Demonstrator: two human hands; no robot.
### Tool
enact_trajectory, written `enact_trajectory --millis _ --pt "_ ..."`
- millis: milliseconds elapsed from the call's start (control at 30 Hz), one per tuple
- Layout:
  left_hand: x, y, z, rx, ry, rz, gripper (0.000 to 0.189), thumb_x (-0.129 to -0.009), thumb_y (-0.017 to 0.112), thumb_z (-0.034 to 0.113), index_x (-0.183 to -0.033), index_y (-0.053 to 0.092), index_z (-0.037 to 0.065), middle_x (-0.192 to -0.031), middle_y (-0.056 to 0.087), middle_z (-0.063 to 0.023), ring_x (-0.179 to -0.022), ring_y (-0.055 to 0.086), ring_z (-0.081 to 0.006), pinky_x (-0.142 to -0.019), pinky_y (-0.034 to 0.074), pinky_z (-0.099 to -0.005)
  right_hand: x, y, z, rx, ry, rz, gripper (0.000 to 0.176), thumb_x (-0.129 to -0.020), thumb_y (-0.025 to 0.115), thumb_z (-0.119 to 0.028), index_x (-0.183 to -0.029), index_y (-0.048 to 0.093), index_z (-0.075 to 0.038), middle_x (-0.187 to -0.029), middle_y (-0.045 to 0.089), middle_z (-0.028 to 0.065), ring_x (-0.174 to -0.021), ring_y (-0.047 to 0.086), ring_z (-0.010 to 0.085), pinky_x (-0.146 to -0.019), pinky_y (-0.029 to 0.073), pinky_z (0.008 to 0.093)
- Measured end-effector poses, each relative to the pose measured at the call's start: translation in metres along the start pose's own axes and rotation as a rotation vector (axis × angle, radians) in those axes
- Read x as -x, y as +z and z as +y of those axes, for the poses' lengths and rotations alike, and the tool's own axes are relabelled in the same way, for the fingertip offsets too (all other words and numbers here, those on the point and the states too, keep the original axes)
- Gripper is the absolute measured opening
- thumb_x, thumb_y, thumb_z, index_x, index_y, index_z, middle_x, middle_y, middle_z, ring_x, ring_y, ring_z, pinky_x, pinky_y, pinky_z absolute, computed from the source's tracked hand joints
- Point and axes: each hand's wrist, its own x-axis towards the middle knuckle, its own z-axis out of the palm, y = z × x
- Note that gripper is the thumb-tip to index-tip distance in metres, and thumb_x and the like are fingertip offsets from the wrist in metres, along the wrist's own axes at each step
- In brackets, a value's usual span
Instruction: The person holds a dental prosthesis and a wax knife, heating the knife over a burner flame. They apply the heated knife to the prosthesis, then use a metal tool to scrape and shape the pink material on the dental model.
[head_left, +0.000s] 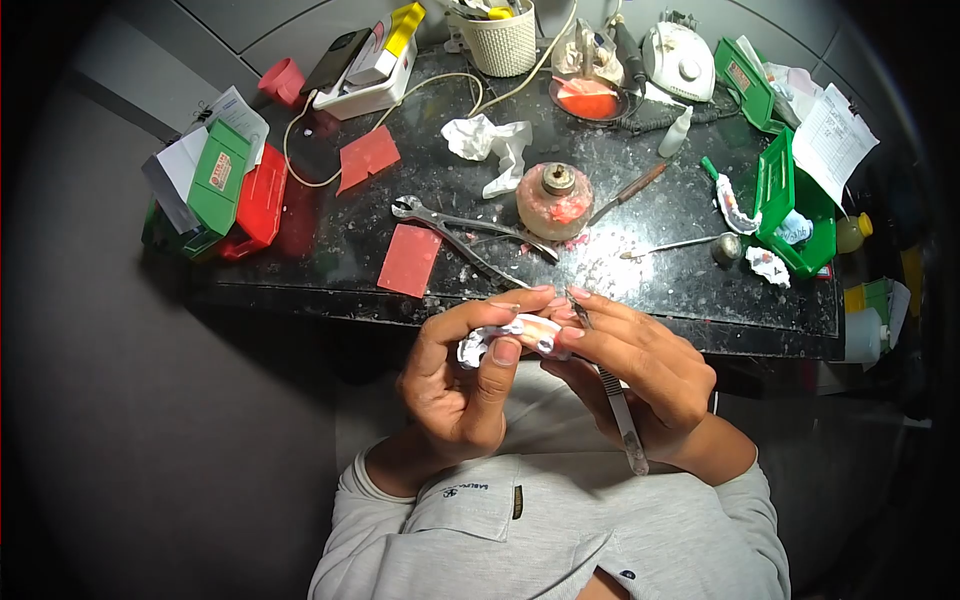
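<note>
Between the thumb and fingers of my left hand (455,390) is a small white plaster dental cast (536,328), with dark purplish marks and a pale pinkish-yellow patch. My right hand (650,370) is closed around a slim metal scalpel (614,395) with a ribbed grip. Its flat handle end points down toward my shirt, and its tip is up by the fingertips near the cast. Fingers of the right hand also rest against the cast's right end. Both hands are just in front of the bench edge; the cast's underside is hidden.
On the black bench (330,270) lie plaster nippers (465,225), pink wax sheets (409,260), crumpled tissue (490,145) and a glass spirit lamp (556,205). A wax knife (630,190) lies beside it. Green boxes (800,210) and another cast (738,207) are at right.
</note>
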Motion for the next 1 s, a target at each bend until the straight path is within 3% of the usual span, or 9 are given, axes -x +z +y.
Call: enact_trajectory --millis 667,733,1000 --pt "0.0023 -0.0016 -0.0036 0.070 0.019 -0.019 0.023 -0.097 0.049 0.000 -0.120 0.046 -0.004 -0.112 0.064 -0.0310 -0.099 0.068 -0.0317 -0.091 0.056 -0.0438 0.0028 -0.0008 0.0004 0.053 -0.044 -0.009 0.034 -0.074 0.084 -0.001 -0.104 0.068 0.005 -0.090 0.073 0.0178 -0.087 0.074 0.0297 -0.086 0.061 0.0462" --pt "0.0015 -0.0005 -0.0009 0.069 -0.001 -0.012 0.024 -0.098 0.050 0.001 -0.121 0.047 -0.004 -0.112 0.064 -0.0308 -0.099 0.069 -0.0313 -0.092 0.056 -0.0434 0.0032 -0.0004 -0.0015 0.021 -0.005 0.002 0.033 -0.074 0.081 0.000 -0.105 0.071 0.006 -0.094 0.073 0.0183 -0.091 0.074 0.0313 -0.085 0.060 0.0423" --pt "0.0015 -0.0018 0.0018 0.053 -0.037 0.016 0.027 -0.098 0.052 0.003 -0.124 0.050 -0.005 -0.115 0.065 -0.0308 -0.101 0.069 -0.0305 -0.093 0.055 -0.0414 0.0044 0.0024 -0.0010 0.034 0.012 0.014 0.032 -0.073 0.082 -0.002 -0.103 0.072 0.005 -0.092 0.073 0.0168 -0.088 0.074 0.0307 -0.084 0.061 0.0418"
